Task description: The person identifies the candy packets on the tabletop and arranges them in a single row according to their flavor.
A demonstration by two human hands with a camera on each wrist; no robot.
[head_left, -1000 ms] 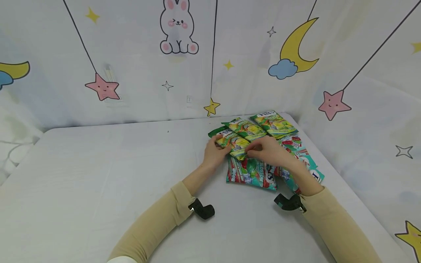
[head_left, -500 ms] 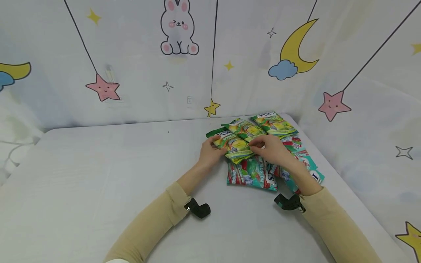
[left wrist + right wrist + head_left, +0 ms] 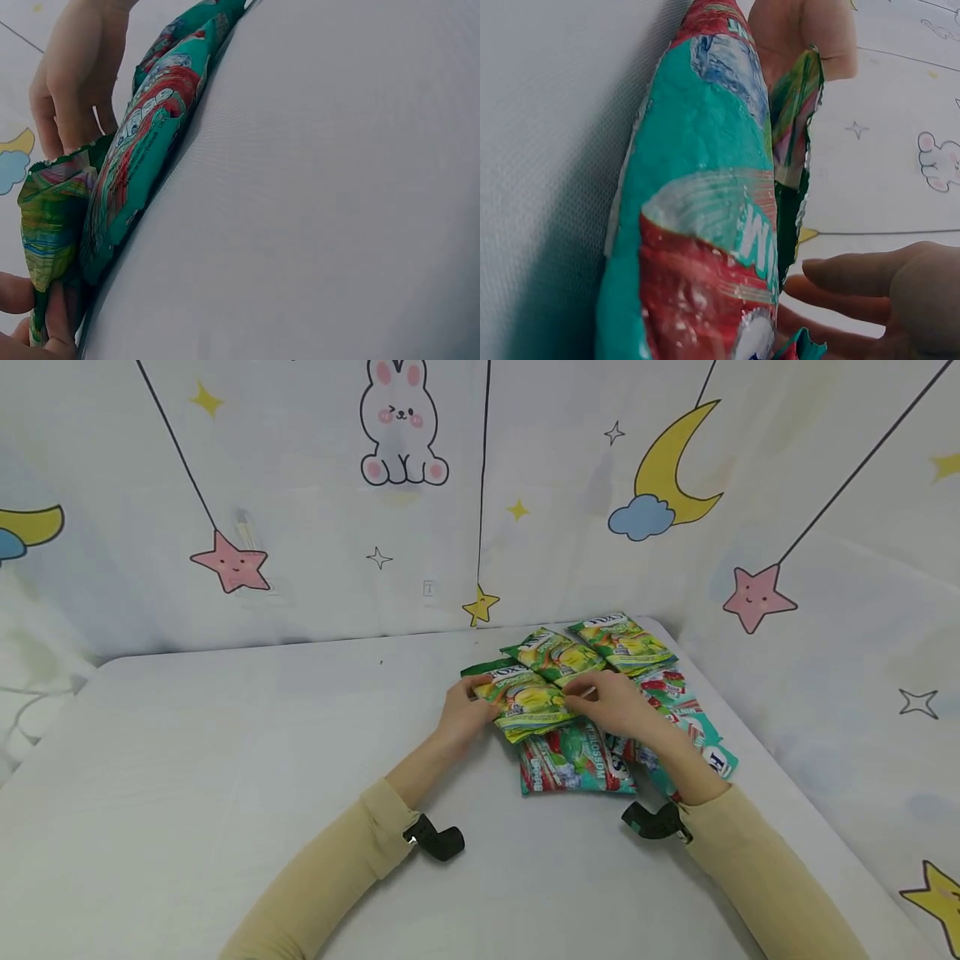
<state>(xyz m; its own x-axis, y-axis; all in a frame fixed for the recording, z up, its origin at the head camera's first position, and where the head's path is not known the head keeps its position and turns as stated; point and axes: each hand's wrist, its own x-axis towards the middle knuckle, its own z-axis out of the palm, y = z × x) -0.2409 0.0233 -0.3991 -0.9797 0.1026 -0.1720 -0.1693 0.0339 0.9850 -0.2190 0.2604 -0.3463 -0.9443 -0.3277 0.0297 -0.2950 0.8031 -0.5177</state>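
Observation:
My left hand [image 3: 462,711] pinches the left edge of a yellow-green candy bag [image 3: 525,700], its thumb on one side and fingers on the other in the left wrist view. The bag has more than one layer at its lower edge and lies partly over a teal-and-red candy bag [image 3: 573,762]. Over the right end of the yellow-green bag, my right hand [image 3: 618,700] holds its edge between thumb and fingertips. In the right wrist view the teal-and-red bag [image 3: 705,157] covers most of it; only a dark green sealed edge [image 3: 789,217] shows beside my right fingers.
Two more yellow-green bags [image 3: 555,656] [image 3: 624,643] lie behind, toward the table's back right corner. Several teal-and-red bags [image 3: 693,727] are under and beside my right forearm. White cloth covers the table [image 3: 225,777], and a printed curtain [image 3: 300,468] hangs behind it.
My left hand has moved left and slightly toward me, swinging the yellow-green bag's left end with it. The right hand has stayed almost in place at the other end.

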